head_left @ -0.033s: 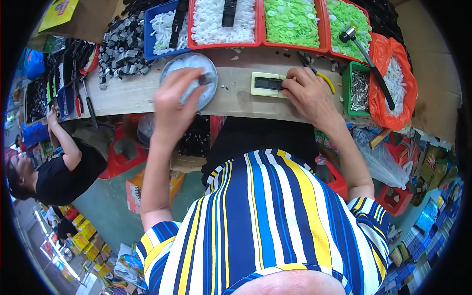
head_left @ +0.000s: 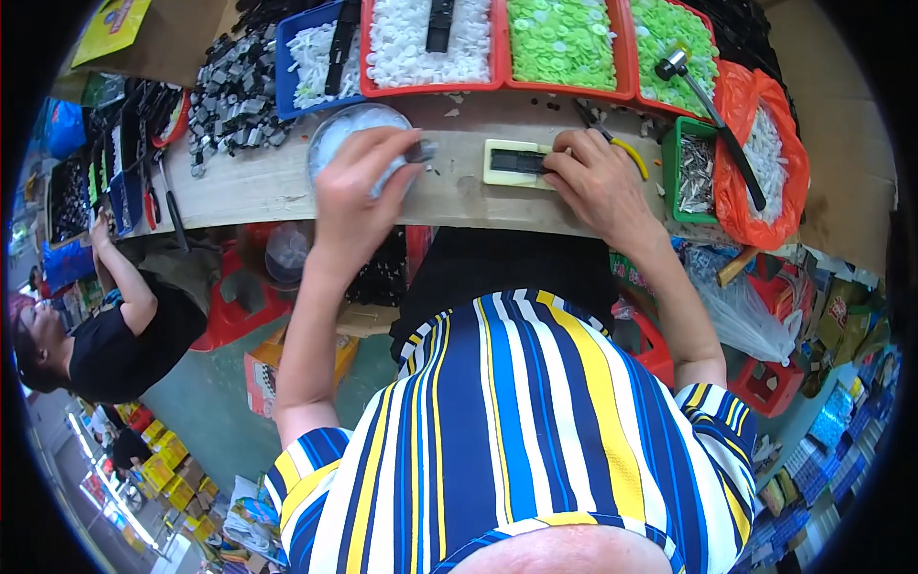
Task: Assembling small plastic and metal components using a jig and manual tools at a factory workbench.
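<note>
My left hand (head_left: pixel 359 191) is pinched on a small grey-and-black block (head_left: pixel 422 151), held over the right rim of a round clear dish (head_left: pixel 316 172) containing something whitish. To its right, a cream rectangular holder (head_left: pixel 497 176) lies on the bench with a black plastic piece (head_left: pixel 517 161) set in it. Fingers of my right hand (head_left: pixel 598 182) are closed on the right end of that black piece. Beyond this hand lie pliers with yellow handles (head_left: pixel 630 161), partly covered by it.
Along the back stand a blue tray (head_left: pixel 284 72), red trays of white (head_left: pixel 411 48) and green parts (head_left: pixel 559 43), and a heap of grey-black blocks (head_left: pixel 229 96). At right are a hammer (head_left: pixel 722 124), a green box of metal pins (head_left: pixel 675 182) and an orange bag (head_left: pixel 760 225). A co-worker (head_left: pixel 115 335) sits left.
My left hand has shifted a little to the right with the small block, toward the cream holder. My right hand stays at the black piece.
</note>
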`<move>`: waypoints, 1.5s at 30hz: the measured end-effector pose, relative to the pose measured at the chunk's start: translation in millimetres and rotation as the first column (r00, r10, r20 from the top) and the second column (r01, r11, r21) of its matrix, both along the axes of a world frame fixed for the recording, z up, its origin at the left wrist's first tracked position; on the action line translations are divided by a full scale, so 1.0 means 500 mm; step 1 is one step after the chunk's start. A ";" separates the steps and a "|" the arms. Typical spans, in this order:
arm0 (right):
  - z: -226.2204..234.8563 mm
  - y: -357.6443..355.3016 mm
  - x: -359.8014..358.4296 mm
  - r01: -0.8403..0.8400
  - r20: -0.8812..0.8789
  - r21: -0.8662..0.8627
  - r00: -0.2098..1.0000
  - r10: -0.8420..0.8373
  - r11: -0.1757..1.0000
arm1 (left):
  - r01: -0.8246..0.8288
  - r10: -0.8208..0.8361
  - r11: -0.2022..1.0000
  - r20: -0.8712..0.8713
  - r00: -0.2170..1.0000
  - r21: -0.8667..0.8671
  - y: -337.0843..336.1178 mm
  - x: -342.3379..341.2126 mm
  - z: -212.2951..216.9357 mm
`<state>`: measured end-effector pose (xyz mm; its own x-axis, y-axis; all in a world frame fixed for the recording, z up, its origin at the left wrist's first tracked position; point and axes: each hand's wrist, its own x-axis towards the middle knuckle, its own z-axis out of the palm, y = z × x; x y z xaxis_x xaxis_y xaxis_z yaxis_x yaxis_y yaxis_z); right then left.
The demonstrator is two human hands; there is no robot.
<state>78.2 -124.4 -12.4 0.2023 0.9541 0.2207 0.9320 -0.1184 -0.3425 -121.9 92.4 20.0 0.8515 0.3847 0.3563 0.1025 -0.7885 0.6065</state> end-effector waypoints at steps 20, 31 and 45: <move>0.034 -0.147 0.039 0.314 -0.040 0.095 0.949 -0.311 0.945 | 0.316 -0.327 0.928 0.026 0.945 0.200 -0.079 0.099 -0.103; 0.035 -0.268 0.099 0.617 0.027 0.027 0.786 -0.618 0.786 | 0.230 -0.211 0.939 -0.099 0.972 0.257 -0.107 0.066 -0.095; 0.026 -0.233 0.128 0.603 -0.005 -0.012 0.798 -0.603 0.798 | -0.111 0.085 0.952 0.104 0.991 0.285 0.056 0.123 -0.026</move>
<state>142.3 -240.9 0.4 0.7393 0.6404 0.2083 0.6681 -0.6588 -0.3460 -60.3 120.4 7.0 0.7742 0.3335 0.5380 0.1435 -0.9203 0.3639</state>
